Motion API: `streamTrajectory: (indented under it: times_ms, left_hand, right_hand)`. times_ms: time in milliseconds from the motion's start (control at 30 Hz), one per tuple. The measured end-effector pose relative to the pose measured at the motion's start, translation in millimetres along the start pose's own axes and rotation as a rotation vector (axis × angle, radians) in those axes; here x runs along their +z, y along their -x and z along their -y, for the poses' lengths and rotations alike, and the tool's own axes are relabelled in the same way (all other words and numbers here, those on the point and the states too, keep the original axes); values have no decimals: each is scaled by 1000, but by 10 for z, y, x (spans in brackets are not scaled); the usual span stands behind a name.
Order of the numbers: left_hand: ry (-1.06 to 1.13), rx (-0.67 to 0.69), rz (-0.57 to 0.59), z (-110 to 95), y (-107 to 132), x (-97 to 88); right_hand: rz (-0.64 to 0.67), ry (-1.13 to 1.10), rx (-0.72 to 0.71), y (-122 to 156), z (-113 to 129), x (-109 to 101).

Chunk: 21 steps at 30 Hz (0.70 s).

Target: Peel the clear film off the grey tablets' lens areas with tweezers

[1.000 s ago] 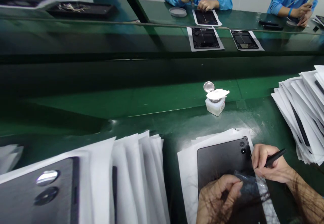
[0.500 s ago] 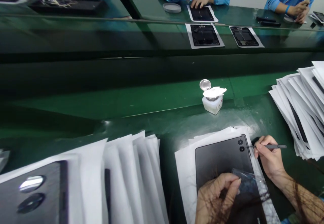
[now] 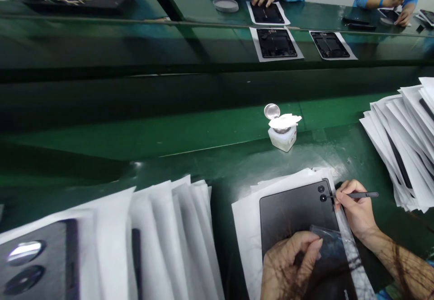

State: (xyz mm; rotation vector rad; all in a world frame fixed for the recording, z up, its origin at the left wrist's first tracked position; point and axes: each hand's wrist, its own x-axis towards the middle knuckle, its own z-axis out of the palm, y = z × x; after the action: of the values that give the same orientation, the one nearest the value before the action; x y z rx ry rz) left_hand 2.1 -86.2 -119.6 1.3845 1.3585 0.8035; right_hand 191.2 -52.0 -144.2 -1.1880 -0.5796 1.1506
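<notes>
A dark grey tablet (image 3: pixel 291 209), its back facing up, lies on white sheets (image 3: pixel 246 227) with two round camera lenses near its top right corner. My right hand (image 3: pixel 356 207) grips tweezers (image 3: pixel 362 195), and their thin tip reaches the lower lens. Over the lower part of the tablet, my left hand (image 3: pixel 291 264) pinches a clear plastic film (image 3: pixel 330 241) between thumb and forefinger. The film covers part of the tablet, and strands of hair blur the view there.
A white dispenser bottle (image 3: pixel 283 138) with its metal lid up stands behind the tablet. Stacks of tablets between white sheets lie to the left (image 3: pixel 169 227) and right (image 3: pixel 396 142). Across a raised green ledge, two people in blue sleeves work on opened tablets (image 3: pixel 276 43).
My right hand has moved slightly left, bringing the tweezers' tip from the tablet's edge onto the lower lens. My left hand stays put with the film. The view has shifted a little.
</notes>
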Motion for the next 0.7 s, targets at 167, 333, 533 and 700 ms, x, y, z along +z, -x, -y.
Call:
streamTrajectory:
  times_ms: [167,333,533,700]
  left_hand:
    - [-13,0,-2,14,2,5]
    - [-27,1,2,29,21,11]
    - [-36,5,6,-15,24,-22]
    - [-57,5,8,-14,20,-18]
  right_hand:
    - [-6,23,-1,9,0,1]
    - [-10,37,-6,9,4,-3]
    - [-13,49,-9,8,2,-1]
    - [-16,53,-8,7,6,1]
